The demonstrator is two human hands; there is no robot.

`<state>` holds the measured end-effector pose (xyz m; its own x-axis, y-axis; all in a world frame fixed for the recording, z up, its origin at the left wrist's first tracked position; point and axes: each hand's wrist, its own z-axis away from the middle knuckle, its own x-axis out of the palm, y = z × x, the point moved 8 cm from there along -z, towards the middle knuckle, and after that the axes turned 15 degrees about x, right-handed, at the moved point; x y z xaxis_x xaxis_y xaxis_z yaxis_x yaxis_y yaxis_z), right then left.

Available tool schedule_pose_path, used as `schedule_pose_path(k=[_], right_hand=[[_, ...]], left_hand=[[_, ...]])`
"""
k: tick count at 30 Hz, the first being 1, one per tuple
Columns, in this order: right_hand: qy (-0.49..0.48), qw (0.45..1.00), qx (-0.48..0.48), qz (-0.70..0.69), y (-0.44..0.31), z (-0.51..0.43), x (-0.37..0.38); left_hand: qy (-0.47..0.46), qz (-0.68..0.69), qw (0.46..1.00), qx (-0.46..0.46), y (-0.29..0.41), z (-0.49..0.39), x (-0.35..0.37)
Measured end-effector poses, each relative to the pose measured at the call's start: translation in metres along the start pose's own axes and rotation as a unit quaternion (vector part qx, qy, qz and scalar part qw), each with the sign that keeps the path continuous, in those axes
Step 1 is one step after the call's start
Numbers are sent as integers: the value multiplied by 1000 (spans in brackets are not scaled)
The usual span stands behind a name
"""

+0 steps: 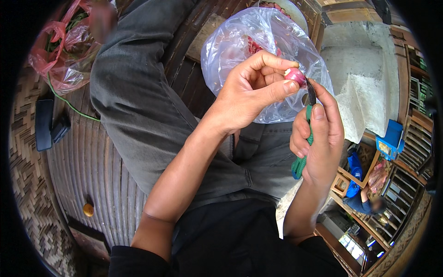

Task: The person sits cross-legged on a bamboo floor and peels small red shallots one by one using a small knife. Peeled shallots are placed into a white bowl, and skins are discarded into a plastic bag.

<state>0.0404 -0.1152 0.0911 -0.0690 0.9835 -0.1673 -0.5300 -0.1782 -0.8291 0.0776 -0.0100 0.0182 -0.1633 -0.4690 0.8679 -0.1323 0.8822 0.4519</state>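
Observation:
Between thumb and fingertips, my left hand (249, 86) holds a small red shallot (295, 77) whose pale cut end faces left. My right hand (320, 135) grips a knife by its green wrapped handle (309, 138). The dark blade (311, 91) touches the shallot's right side, and my right index finger lies close behind it. Below both hands, a clear plastic bag (225, 48) spreads before my crossed legs. Red pieces (254, 45), probably shallots or their skins, show through it.
A bowl (299, 14) with reddish contents stands behind the bag. On the slatted bamboo floor (93, 155) are a red plastic bag (74, 45), a dark phone-like object (44, 124) and a small orange-brown round object (88, 210). Another person (363, 204) is at far right.

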Motion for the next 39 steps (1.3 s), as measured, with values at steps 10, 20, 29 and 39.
schedule_pose_path(k=[10,20,29,39], right_hand=[[-65,985,60,-146,5,0,0],[-26,999,-8,-42,3,0,-3],[-6,999,-29,-25,3,0,-4],[25,995,-29,-95,3,1,-4]], left_hand=[[-37,-35,999,-5,4,-1,6],[-46,13,999,-12,-2,-1,10],[-52,2,999,-11,-4,0,8],[-42,58,997,29,-2,-2,8]])
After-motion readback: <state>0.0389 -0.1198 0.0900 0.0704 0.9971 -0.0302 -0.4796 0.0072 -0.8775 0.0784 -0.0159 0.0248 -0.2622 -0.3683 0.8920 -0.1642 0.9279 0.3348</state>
